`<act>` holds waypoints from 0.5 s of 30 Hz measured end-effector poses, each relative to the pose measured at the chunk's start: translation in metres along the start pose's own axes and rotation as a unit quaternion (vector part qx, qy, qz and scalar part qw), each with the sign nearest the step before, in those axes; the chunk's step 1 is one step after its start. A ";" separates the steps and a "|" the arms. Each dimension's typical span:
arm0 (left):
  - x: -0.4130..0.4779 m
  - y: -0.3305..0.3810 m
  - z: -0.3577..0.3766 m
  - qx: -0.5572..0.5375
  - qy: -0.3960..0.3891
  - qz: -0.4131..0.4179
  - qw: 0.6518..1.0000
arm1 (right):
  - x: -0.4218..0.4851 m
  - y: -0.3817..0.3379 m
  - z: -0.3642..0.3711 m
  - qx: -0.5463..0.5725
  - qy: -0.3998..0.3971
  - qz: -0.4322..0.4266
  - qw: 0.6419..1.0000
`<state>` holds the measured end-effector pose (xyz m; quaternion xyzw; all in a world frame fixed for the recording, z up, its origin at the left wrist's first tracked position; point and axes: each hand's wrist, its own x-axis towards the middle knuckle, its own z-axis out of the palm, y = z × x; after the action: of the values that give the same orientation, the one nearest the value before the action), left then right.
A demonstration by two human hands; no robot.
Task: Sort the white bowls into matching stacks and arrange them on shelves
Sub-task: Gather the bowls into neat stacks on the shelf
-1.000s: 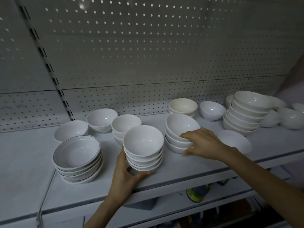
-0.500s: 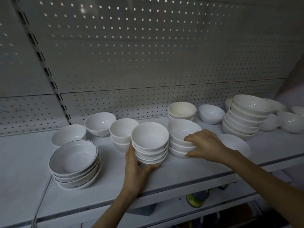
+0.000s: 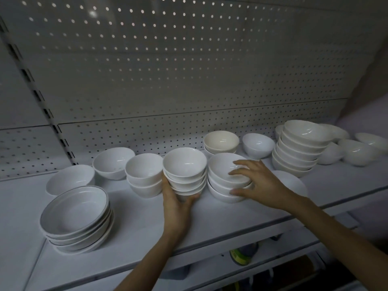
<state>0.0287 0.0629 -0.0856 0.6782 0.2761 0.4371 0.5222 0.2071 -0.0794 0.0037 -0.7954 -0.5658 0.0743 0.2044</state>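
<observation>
On the white shelf [image 3: 134, 225], my left hand [image 3: 176, 206] grips the base of a stack of small white bowls [image 3: 184, 164], thumb on its left side and fingers curled under its front. That stack stands close beside a stack of wider white bowls [image 3: 220, 171]. My right hand [image 3: 260, 183] lies against the wider stack's right side with fingers spread and fairly straight, the thumb low on its wall. A two-bowl stack [image 3: 144, 175] stands just left of the gripped stack.
A stack of dark-rimmed dishes [image 3: 75, 217] sits front left, with single bowls [image 3: 113, 162] behind it. Cream bowls [image 3: 220, 141], a tall bowl stack [image 3: 300, 148] and loose bowls [image 3: 352, 152] fill the back right. A pegboard wall [image 3: 189, 80] closes the back.
My left hand has slid its bowl stack back and to the right, next to the wider stack. My right hand's fingers have spread out over that stack.
</observation>
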 end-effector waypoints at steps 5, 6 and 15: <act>0.014 -0.003 0.013 0.004 0.005 -0.009 1.000 | 0.001 -0.002 0.005 0.299 0.102 0.121 0.941; 0.018 -0.002 0.016 -0.002 0.004 -0.005 1.000 | 0.002 -0.001 0.008 0.338 0.094 0.150 0.924; 0.051 -0.007 0.032 0.041 -0.026 -0.025 0.999 | 0.017 0.010 0.014 0.434 0.079 0.278 0.853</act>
<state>0.0810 0.0921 -0.0788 0.7033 0.2967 0.3944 0.5116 0.2170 -0.0625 -0.0115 -0.7529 -0.2129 0.3028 0.5441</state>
